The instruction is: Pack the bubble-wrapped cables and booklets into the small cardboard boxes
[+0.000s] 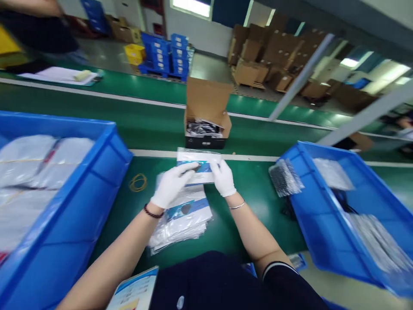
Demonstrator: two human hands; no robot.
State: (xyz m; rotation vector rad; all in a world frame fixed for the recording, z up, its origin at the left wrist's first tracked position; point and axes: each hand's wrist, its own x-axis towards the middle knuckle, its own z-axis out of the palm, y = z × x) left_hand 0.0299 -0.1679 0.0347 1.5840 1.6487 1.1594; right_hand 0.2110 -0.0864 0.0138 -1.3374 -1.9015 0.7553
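Observation:
Both my hands wear white gloves and hold one flat blue-and-white printed packet (204, 177) in clear plastic, just above the green bench. My left hand (174, 183) grips its left side, thumb and fingers closed on it. On its right edge, my right hand (223, 177) is closed the same way. Below them lies a fanned stack of similar packets (190, 215), partly hidden by my left hand and forearm. Beyond the held packet stands an open cardboard box (206, 143) with its lid up, dark plastic-wrapped items inside.
A large blue bin (106, 185) with wrapped bundles stands at left. Another blue bin (300, 206) at right holds bagged items, with a bubble-wrapped piece (285, 177) beside it. Rubber bands (138, 183) lie on the bench. A person (38, 34) is at the far left.

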